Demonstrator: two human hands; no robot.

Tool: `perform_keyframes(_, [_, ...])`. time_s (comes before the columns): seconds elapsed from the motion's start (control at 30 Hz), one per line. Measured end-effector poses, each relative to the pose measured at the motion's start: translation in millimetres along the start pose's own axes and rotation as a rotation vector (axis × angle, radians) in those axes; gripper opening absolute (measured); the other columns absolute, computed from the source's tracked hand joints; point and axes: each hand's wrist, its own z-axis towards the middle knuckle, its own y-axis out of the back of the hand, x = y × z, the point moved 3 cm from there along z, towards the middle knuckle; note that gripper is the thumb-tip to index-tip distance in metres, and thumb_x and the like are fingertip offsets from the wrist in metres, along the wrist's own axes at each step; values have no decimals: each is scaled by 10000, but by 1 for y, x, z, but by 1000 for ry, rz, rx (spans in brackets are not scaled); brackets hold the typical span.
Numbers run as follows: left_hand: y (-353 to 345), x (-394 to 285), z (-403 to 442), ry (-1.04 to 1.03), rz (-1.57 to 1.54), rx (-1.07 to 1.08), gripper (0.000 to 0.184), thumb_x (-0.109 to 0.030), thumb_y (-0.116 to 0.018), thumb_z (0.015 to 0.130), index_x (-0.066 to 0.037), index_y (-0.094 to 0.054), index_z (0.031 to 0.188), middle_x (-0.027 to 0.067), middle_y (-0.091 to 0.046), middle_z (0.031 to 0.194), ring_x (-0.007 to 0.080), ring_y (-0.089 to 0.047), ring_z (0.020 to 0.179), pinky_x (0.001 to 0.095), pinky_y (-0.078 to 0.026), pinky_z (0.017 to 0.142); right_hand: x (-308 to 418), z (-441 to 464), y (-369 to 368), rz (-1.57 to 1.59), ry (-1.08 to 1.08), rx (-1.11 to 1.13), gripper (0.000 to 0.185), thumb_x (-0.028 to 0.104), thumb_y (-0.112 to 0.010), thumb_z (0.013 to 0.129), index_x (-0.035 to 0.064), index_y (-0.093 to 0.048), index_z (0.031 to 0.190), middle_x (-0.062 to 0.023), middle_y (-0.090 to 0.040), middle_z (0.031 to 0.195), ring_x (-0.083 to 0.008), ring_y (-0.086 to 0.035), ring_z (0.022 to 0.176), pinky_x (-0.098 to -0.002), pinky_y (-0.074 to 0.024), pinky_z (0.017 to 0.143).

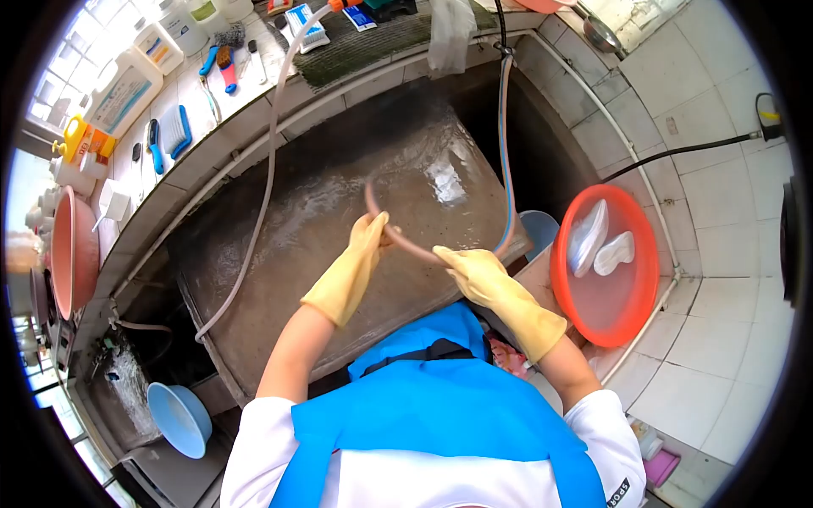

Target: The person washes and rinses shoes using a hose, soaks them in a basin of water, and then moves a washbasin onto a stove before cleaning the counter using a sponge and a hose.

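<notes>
A pinkish-brown hose (413,247) curves over a wet stone slab (339,254). My left hand (357,262), in a yellow rubber glove, is closed round the hose near its free end, which points up and away from me. Farther back along it, my right hand (487,284), in a matching glove, has its fingers pressed on the same hose. From there the hose runs right and up towards the slab's far edge. Water glistens on the slab's surface.
At the right, a red basin (654,254) holds two white shoes (586,241) in cloudy water. Blue basins (199,415) stand at lower left and behind the slab's right edge. Bottles (123,89) and brushes (176,131) line the tiled ledge. A pale hose (269,169) hangs across the slab's left side.
</notes>
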Motion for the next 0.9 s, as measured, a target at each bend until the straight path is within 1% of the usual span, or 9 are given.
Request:
perform_keyframes(0.03, [13,10,-16,26,-14,-25,311,-299,-630,1029,-51,-525,1187,124,-668,960,235,-702,846,437,-621,806,11,1,5,10,0,5,327,148,-606,1000,76,-640,1317,-205,-718,997,-405,-663,860,-446,-532,798])
perform_keyframes(0.1, [41,31,-53,80,-86,-84,386,-317,-637,1037,-53,-505,1286,144,-656,1073,247,-698,948,427,-608,883,29,6,8,431,-624,334,297,168,-580,1028,67,-662,1294,-195,-718,976,-389,-651,836,-416,-525,795])
perform_keyframes(0.17, [59,41,-95,95,-126,-143,368,-317,-630,1042,-54,-504,1266,148,-651,1079,256,-695,962,435,-606,902,15,2,-18,449,-587,415,355,139,-560,1026,88,-629,1370,-180,-735,1005,-371,-667,851,-430,-545,780])
perform_keyframes(0.23, [66,57,-132,106,-173,-218,351,-317,-623,1048,-55,-502,1247,152,-647,1085,264,-692,976,442,-603,921,27,-3,-27,-230,375,249,403,62,-568,973,90,-629,1370,-172,-734,991,-365,-684,890,-443,-557,800])
perform_keyframes(0.27, [67,63,-145,102,-198,-237,345,-319,-618,1051,-53,-499,1236,158,-644,1090,266,-690,989,442,-604,930,23,-6,-32,-234,447,252,464,38,-568,919,96,-624,1376,-169,-734,984,-375,-696,922,-461,-553,812])
perform_keyframes(0.57, [-35,99,-184,315,-182,-135,429,-352,-582,1066,64,-565,1165,161,-663,1050,245,-682,979,351,-595,878,-10,-67,52,-265,471,404,459,60,-564,919,102,-630,1371,-165,-734,958,-353,-719,900,-458,-558,784])
perform_keyframes(0.63, [-66,109,-169,363,-150,-122,458,-373,-564,1071,77,-604,1144,136,-664,1003,219,-670,967,322,-579,855,-18,-78,91,-187,145,558,396,75,-557,955,96,-654,1339,-181,-726,955,-365,-709,897,-474,-556,799])
perform_keyframes(0.73, [-119,115,-147,359,-141,148,440,-371,-557,1072,62,-633,1091,109,-644,967,176,-644,897,314,-576,876,-62,-108,112,-260,271,435,352,85,-551,979,91,-674,1310,-191,-716,956,-377,-695,924,-475,-550,828])
perform_keyframes(0.9, [-192,121,-117,479,-135,153,374,-314,-523,1088,45,-582,998,98,-596,882,193,-659,835,325,-604,858,-91,-136,170,-290,333,250,486,-5,-644,812,41,-666,1296,-148,-711,931,-357,-664,905,-460,-530,864])
